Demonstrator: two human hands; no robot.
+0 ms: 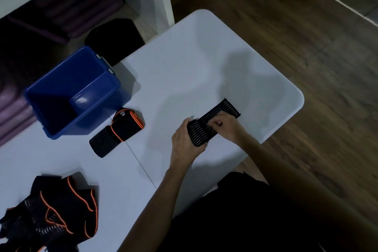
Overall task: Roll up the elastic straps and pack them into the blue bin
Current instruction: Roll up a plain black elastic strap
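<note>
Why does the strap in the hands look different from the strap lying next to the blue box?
The strap in the hands is only partly rolled, with a flat tail stretched out; the strap by the blue bin is already a bundle. The held one shows no orange; the other has orange edging. The left hand and right hand grip the first; nothing touches the second. Both are black with pale stripes and are on the white table.

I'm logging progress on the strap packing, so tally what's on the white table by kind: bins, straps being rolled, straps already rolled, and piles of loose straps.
Blue bin: 1
Strap being rolled, held by the left hand and right hand: 1
Rolled straps beside the bin: 2
Pile of loose straps: 1, number of straps in it unclear
Total: 5
</note>
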